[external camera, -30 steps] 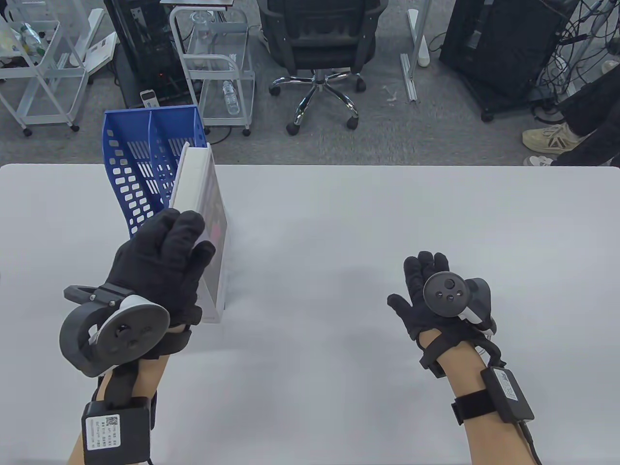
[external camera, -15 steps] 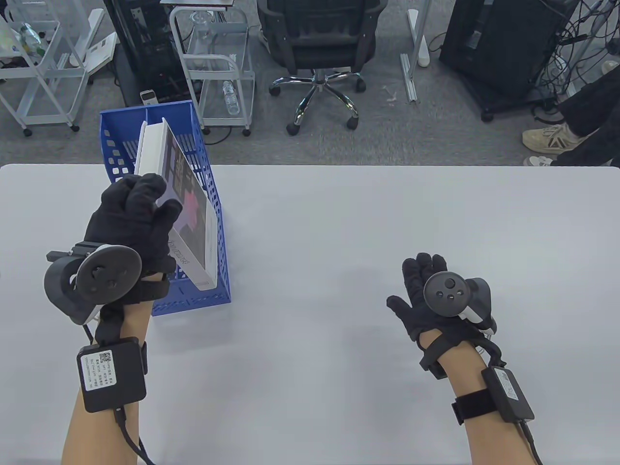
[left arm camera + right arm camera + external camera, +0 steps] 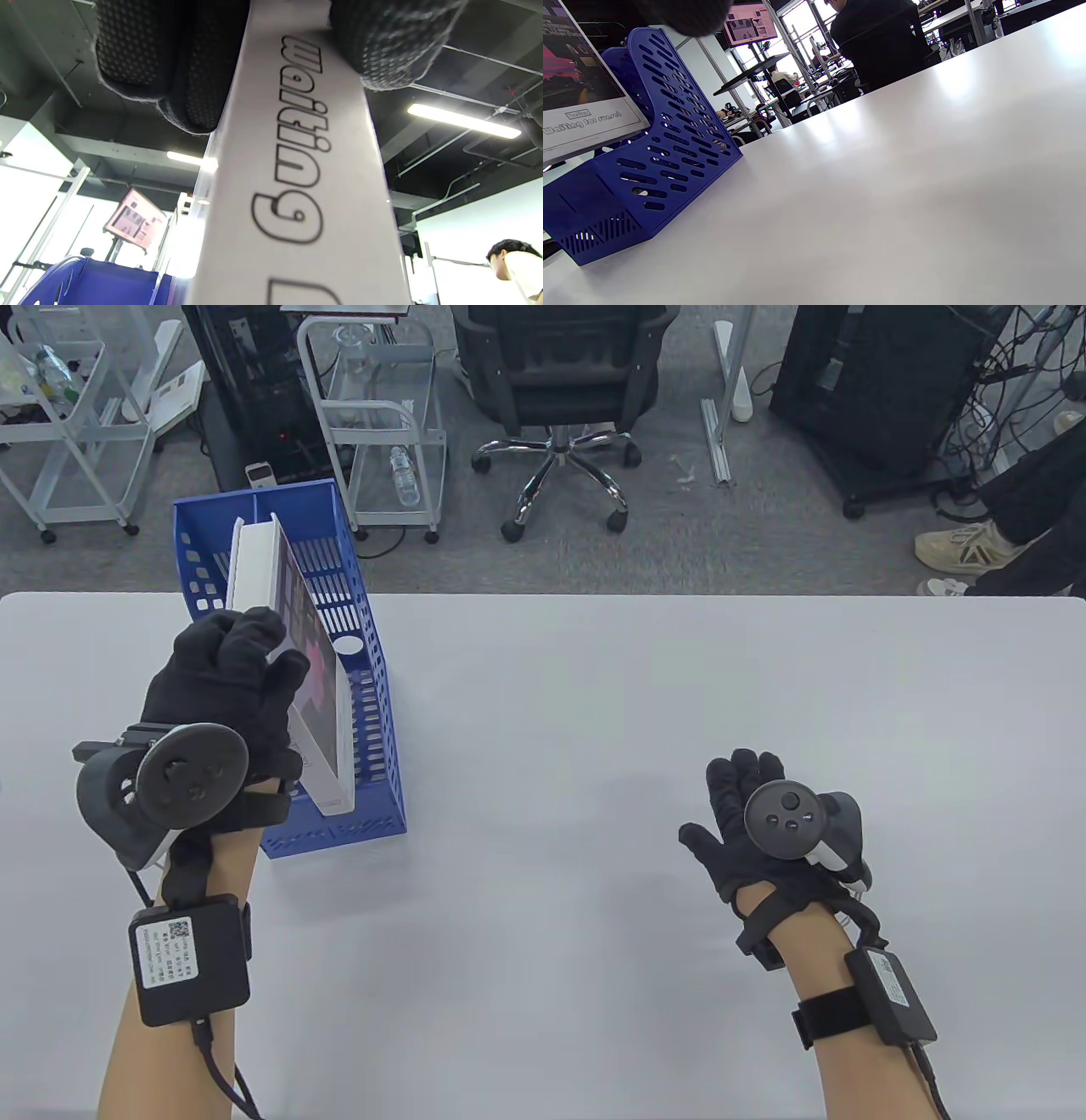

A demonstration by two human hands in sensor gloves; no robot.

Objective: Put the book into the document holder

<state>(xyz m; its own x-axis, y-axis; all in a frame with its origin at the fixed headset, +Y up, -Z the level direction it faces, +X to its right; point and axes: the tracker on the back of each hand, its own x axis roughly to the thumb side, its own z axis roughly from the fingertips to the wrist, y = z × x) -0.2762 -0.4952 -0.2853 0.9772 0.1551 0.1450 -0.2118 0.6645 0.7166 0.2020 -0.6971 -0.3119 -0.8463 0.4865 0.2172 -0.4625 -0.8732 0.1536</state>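
Observation:
A blue perforated document holder (image 3: 377,721) stands at the table's left back. My left hand (image 3: 233,678) grips a white book (image 3: 310,670) with a dark cover picture, upright and tilted over the holder's open top, its lower edge inside the blue walls. In the left wrist view my fingers (image 3: 169,63) clamp the book's white spine (image 3: 297,190). The right wrist view shows the holder (image 3: 649,161) with the book (image 3: 581,101) above it. My right hand (image 3: 747,823) rests flat and empty on the table at the right.
The white table (image 3: 636,712) stretches between the hands. Beyond its far edge stand an office chair (image 3: 556,398), wire carts (image 3: 382,424) and dark equipment cabinets (image 3: 882,381). A seated person's shoes (image 3: 959,547) show at the far right.
My left hand lifted the book from beside the holder, carried it left and back over the holder, then lowered it into the open top. The right hand has stayed still.

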